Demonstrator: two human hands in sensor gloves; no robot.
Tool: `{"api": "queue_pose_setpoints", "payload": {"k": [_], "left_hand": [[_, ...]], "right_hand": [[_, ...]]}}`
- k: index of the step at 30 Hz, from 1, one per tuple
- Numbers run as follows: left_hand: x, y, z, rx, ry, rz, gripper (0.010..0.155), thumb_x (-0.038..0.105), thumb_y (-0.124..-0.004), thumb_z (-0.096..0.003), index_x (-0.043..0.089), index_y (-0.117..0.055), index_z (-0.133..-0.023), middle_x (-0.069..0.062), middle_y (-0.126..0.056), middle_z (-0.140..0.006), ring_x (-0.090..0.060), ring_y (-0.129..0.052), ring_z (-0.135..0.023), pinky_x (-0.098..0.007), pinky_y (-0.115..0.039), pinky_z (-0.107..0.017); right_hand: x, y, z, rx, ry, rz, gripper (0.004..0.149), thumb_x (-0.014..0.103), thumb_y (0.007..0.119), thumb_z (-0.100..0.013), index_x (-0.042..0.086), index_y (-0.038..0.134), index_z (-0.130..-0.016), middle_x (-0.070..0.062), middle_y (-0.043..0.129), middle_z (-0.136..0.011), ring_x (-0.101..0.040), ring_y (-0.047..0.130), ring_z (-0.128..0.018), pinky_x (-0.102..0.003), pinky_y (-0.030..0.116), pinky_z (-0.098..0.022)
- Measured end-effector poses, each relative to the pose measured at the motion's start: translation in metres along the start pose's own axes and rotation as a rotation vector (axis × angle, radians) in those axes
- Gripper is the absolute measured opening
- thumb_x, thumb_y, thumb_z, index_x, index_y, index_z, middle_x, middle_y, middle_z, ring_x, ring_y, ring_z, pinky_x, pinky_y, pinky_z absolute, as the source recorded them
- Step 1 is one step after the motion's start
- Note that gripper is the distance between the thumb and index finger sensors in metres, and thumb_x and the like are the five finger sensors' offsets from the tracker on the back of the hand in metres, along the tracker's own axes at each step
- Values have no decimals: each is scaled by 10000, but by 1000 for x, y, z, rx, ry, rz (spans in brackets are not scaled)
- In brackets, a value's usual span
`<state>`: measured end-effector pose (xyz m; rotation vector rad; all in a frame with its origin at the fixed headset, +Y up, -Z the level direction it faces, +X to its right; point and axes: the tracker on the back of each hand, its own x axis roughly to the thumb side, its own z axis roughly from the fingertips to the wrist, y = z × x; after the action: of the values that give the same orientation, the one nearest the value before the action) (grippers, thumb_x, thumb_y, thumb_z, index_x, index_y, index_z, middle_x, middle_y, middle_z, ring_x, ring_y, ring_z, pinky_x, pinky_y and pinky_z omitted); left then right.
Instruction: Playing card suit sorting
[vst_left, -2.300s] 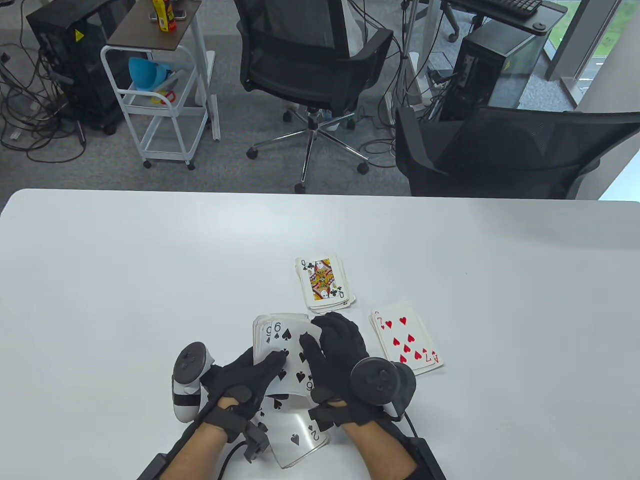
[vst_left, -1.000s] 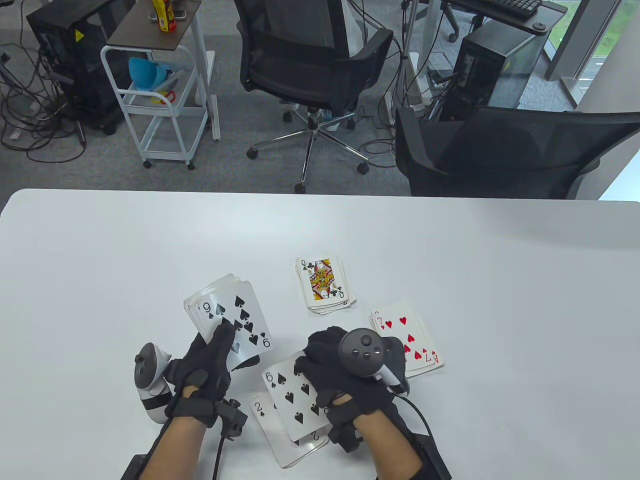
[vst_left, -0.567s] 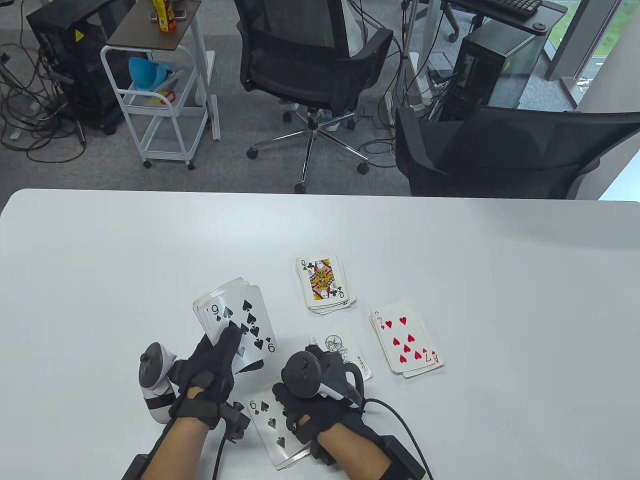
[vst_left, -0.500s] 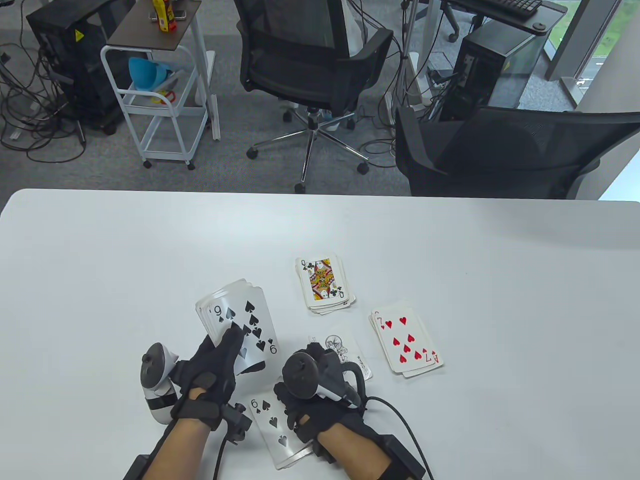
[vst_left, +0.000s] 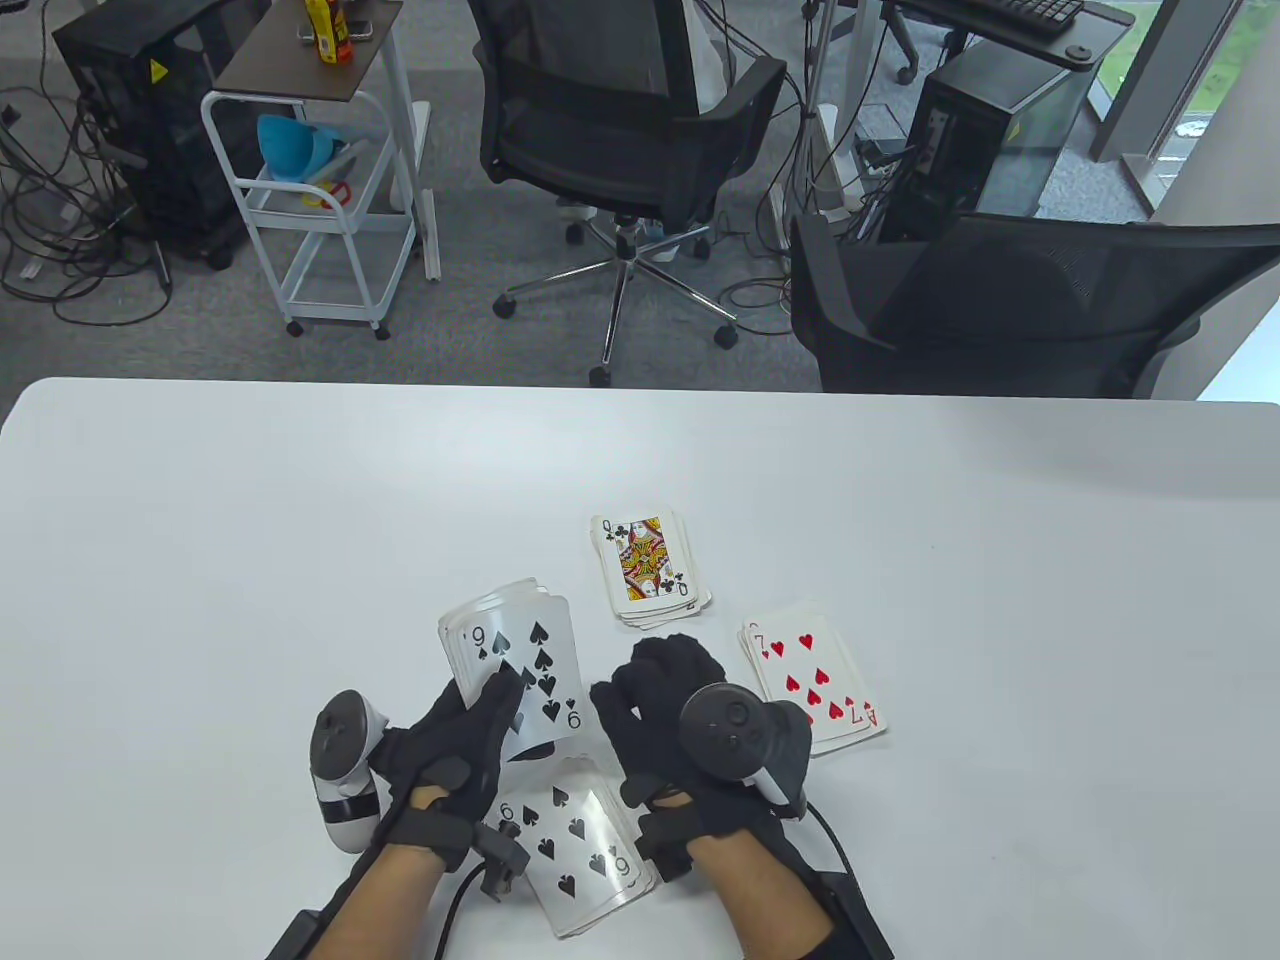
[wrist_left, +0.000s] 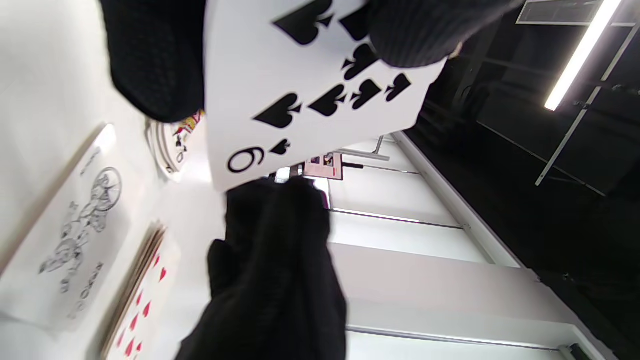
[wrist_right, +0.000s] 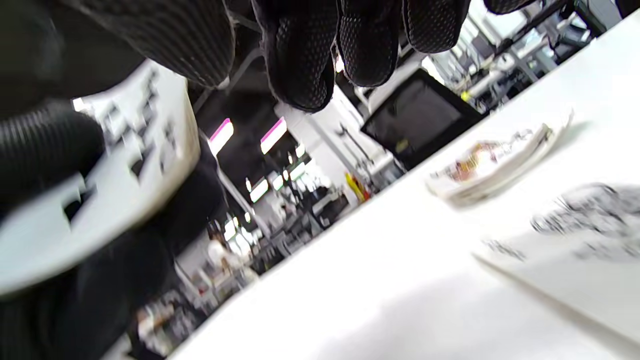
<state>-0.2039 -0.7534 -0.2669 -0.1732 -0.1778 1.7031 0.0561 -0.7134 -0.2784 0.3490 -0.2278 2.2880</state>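
Observation:
My left hand grips the face-up deck, thumb across the top card, a nine of spades. My right hand hovers just right of the deck with loosely curled fingers and holds nothing; it hangs close under the nine's corner. A spade pile topped by a six lies near the front edge between my wrists. The club pile with a queen on top is behind, the heart pile with a seven on top to the right. A joker lies under my right hand.
The white table is bare to the left and at the back. Two black office chairs stand beyond its far edge, with a white trolley and computer cases on the floor.
My right hand left the six of spades on the near pile and rose back beside the deck, now covering the joker. My left hand carried the deck rightwards towards it.

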Motion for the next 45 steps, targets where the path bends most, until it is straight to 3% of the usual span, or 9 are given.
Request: {"api": "queue_pose_setpoints", "payload": {"k": [9, 18, 26, 29, 38, 45], "left_hand": [[-5, -17, -1, -78, 13, -47, 534, 505, -751, -584, 255, -648, -1044, -24, -848, -977, -312, -952, -809, -418, -917, -508], [-8, -25, -1, -151, 54, 11, 529, 493, -757, -586, 258, -643, -1046, -19, -846, -980, -308, -952, -814, -420, -919, -506], [-10, -28, -2, -160, 70, -40, 513, 450, -838, -567, 275, -684, -1024, 8, -891, -946, -281, -1002, -767, -396, -948, -470], [-12, -25, -3, -156, 76, -37, 514, 464, -858, -560, 266, -707, -1010, 12, -919, -916, -269, -1029, -731, -370, -963, -440], [-24, -26, -6, -216, 118, 49, 532, 518, -804, -573, 264, -685, -1026, -9, -884, -948, -291, -993, -770, -387, -953, -451], [-29, -25, -8, -272, 158, 244, 542, 529, -767, -584, 280, -650, -1050, -15, -840, -990, -301, -955, -821, -400, -942, -483]], "right_hand": [[1, -6, 3, -102, -41, -110, 539, 483, 748, -567, 67, 763, -910, -248, 571, -1059, -543, 439, -999, -731, 400, -665], [1, -6, 3, -76, -36, -139, 581, 517, 752, -560, 64, 733, -923, -251, 552, -1065, -543, 431, -1000, -732, 396, -666], [5, -5, 5, -110, -67, -73, 533, 524, 846, -521, 77, 759, -796, -229, 601, -1038, -538, 493, -990, -725, 437, -666], [9, -8, 5, -131, -72, -88, 460, 458, 870, -517, 62, 792, -738, -216, 655, -1012, -527, 546, -981, -719, 459, -670], [10, -12, 6, -173, -109, -111, 390, 337, 776, -556, -1, 863, -732, -194, 758, -958, -498, 644, -953, -708, 497, -668], [5, -16, 4, -163, -92, -80, 433, 388, 756, -569, 68, 874, -836, -203, 719, -994, -512, 609, -961, -713, 479, -667]]}}
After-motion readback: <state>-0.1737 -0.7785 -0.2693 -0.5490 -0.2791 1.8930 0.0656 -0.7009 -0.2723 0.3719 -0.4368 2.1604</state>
